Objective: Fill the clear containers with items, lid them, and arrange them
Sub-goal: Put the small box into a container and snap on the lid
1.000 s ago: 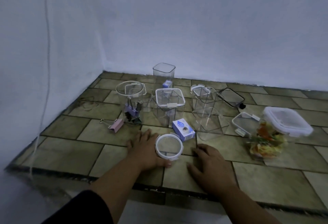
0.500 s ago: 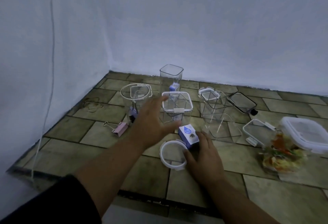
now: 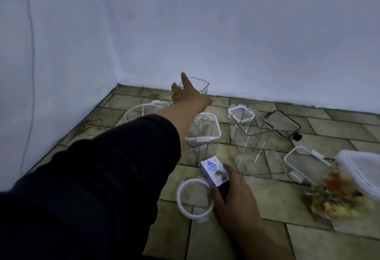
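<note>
My left hand (image 3: pixel 188 95) stretches far back with fingers spread, its fingertips at the rim of a tall clear square container (image 3: pixel 202 87) by the wall; whether they touch it is unclear. My right hand (image 3: pixel 232 196) lies low at the front, thumb and fingers closed around the near end of a small blue and white box (image 3: pixel 212 168). A round white-rimmed lid (image 3: pixel 194 198) lies flat just left of that hand. A clear square container with a white-rimmed lid (image 3: pixel 205 134) stands under my left forearm. A round clear container (image 3: pixel 139 111) is partly hidden behind the sleeve.
Two more clear containers (image 3: pixel 245 125) (image 3: pixel 258 160) stand right of centre. A black-rimmed lid (image 3: pixel 281 124) and a white-rimmed lid (image 3: pixel 304 163) lie beside them. A lidded container of colourful items (image 3: pixel 347 189) is at the right. Walls close the back and left; the tiled ledge ends near me.
My left hand rose off the tiles and reached over the containers to the tall one at the back. My right hand slid forward onto the small box. The camera moved closer.
</note>
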